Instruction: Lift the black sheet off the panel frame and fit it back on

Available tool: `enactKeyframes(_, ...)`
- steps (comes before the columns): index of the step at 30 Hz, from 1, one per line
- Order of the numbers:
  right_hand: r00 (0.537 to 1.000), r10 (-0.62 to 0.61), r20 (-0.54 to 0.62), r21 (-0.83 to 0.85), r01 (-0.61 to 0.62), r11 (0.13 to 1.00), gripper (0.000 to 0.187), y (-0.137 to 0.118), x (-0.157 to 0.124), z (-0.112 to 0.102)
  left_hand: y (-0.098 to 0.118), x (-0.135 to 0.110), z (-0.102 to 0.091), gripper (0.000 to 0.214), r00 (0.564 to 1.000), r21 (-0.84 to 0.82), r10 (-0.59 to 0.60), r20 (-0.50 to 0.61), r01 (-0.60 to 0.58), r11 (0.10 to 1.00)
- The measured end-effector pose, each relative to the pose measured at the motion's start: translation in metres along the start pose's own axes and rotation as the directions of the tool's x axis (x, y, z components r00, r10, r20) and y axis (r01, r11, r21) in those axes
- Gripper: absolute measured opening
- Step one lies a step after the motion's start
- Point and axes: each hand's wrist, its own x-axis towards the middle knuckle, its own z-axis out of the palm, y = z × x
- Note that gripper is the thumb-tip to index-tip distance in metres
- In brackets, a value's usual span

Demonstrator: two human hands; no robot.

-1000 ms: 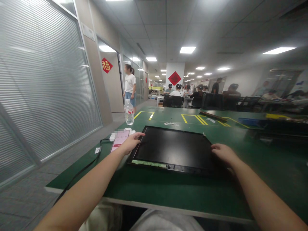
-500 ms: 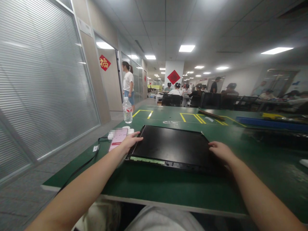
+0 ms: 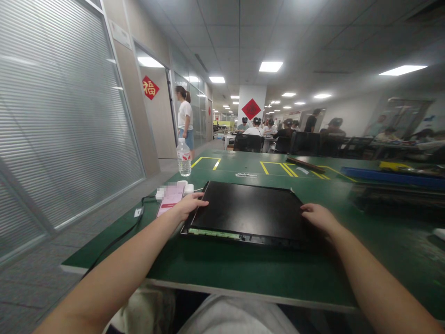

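Observation:
A black flat screen panel (image 3: 248,206) lies in front of me, with a green circuit strip (image 3: 213,234) along its near edge. Beneath it at the left, a dark frame or second panel edge (image 3: 187,226) sticks out; how the two are joined cannot be seen. My left hand (image 3: 190,204) grips the panel's left edge, thumb on top and fingers at the side. At the right edge, my right hand (image 3: 320,217) pinches the rim with thumb and bent fingers. Part of the right hand's fingers is hidden behind the edge.
Left of the panel are a phone (image 3: 171,200), a white plug or adapter (image 3: 187,189) with a black cable (image 3: 121,239), and a water bottle (image 3: 184,157). A blue bar (image 3: 389,177) and a brown strip (image 3: 304,164) lie farther back. People sit and stand beyond the green table (image 3: 243,273).
The panel's left side has shifted slightly to the right, showing more of the dark edge beneath it. Both hands keep their grip. The standing person's arm has moved a little.

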Motion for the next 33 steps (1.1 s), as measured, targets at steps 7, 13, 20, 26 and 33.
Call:
enactKeyframes(7, 1.000, -0.008, 0.007, 0.004, 0.008, 1.000, 0.038, -0.0029, -0.0024, -0.0013, -0.0027, -0.0006, 0.0012, 0.055, 0.999, -0.069, 0.038, -0.005, -0.038, 0.997)
enactKeyframes(13, 0.998, 0.046, -0.031, 0.026, -0.045, 0.999, 0.047, -0.0070, -0.0069, -0.0040, -0.0047, 0.0028, -0.0031, 0.064, 0.997, -0.112, 0.073, 0.040, -0.068, 0.991)
enactKeyframes(20, 0.997, 0.068, -0.032, 0.065, -0.066, 0.996, 0.051, -0.0084, -0.0075, -0.0040, -0.0027, 0.0041, -0.0026, 0.072, 0.995, -0.159, 0.098, 0.017, -0.094, 0.983)
enactKeyframes(26, 0.997, 0.061, -0.036, 0.049, -0.059, 0.997, 0.050, -0.0070, -0.0057, -0.0019, -0.0038, 0.0063, -0.0041, 0.070, 0.992, -0.166, 0.121, 0.024, -0.116, 0.979)
enactKeyframes(33, 0.997, 0.082, -0.013, 0.038, -0.081, 0.996, 0.049, -0.0076, -0.0051, -0.0036, 0.0044, -0.0022, 0.0013, 0.058, 0.976, -0.185, 0.215, 0.036, -0.204, 0.961)
